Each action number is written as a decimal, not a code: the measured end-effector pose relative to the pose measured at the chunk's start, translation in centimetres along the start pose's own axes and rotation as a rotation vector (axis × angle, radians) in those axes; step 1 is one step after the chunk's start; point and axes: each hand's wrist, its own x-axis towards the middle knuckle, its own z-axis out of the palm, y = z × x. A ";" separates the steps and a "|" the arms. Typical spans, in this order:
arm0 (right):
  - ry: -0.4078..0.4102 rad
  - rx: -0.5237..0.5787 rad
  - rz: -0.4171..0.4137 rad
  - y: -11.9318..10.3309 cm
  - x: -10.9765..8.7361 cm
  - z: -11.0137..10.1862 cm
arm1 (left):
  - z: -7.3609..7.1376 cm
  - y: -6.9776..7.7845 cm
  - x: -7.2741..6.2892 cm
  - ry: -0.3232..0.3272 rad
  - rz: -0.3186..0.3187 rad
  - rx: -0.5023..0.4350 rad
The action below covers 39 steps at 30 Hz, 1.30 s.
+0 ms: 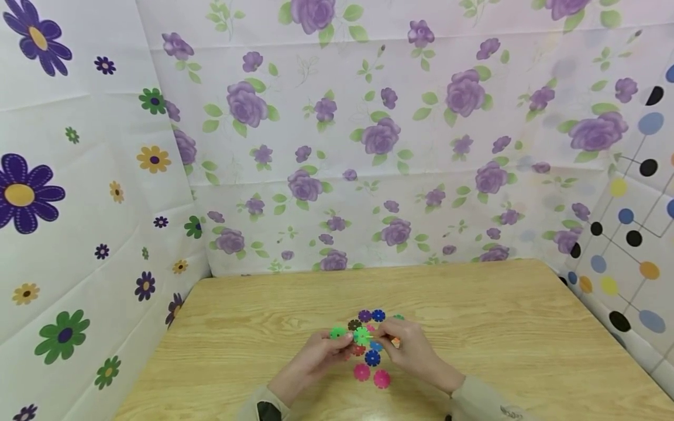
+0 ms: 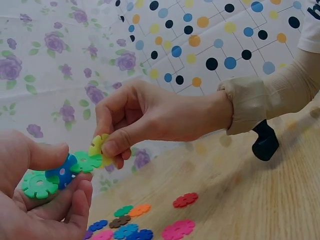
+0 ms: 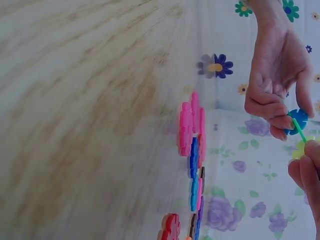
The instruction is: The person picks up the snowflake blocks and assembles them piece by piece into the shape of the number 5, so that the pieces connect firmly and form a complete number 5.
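Here, the left hand (image 1: 316, 356) pinches the blue disc (image 2: 64, 175) above the table (image 1: 237, 339), green discs (image 2: 88, 162) to either side of it; the right hand (image 1: 413, 349) pinches the yellow disc (image 2: 96, 146) at one green edge, whether slotted I cannot tell. Probably best: line notch up with notch, keep the discs crosswise, and push straight while the left hand steadies the blue disc.
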 end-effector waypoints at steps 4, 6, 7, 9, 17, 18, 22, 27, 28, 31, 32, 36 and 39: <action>-0.061 0.065 0.036 0.1 -0.1 0.0 | -0.2 0.1 0.0 0.005 -0.003 0.006; -0.096 0.112 0.061 0.2 -0.3 0.1 | -0.3 0.0 0.1 0.018 -0.009 0.003; -0.115 0.137 0.076 0.2 -0.4 0.1 | -0.3 0.0 0.1 0.028 -0.010 0.002; -0.138 0.174 0.117 0.2 -0.5 0.1 | -0.2 -0.2 0.2 0.045 -0.012 -0.012; -0.096 0.182 0.210 -0.2 -0.5 0.1 | 0.4 -0.6 0.5 0.104 0.004 -0.049; -0.082 0.174 0.211 -0.2 -0.4 0.1 | 0.6 -0.6 0.6 0.113 0.004 -0.044; -0.036 0.153 0.193 -0.3 -0.2 0.2 | 1.3 -1.0 0.7 0.125 0.013 -0.035; -0.018 0.147 0.181 -0.2 -0.1 0.3 | 2.0 -1.4 0.9 0.110 0.000 -0.042; -0.017 0.150 0.184 -0.2 -0.1 0.3 | 2.1 -1.4 0.9 0.113 -0.005 -0.046; -0.017 0.154 0.194 -0.1 -0.1 0.3 | 2.4 -1.6 1.1 0.127 -0.011 -0.069; -0.017 0.155 0.197 -0.1 -0.2 0.2 | 2.4 -1.6 1.1 0.133 -0.011 -0.077; -0.015 0.139 0.203 0.1 -0.2 0.2 | 2.6 -1.8 1.3 0.156 0.000 -0.094; -0.017 0.111 0.211 0.1 -0.2 0.0 | 2.6 -1.9 1.3 0.161 0.017 -0.097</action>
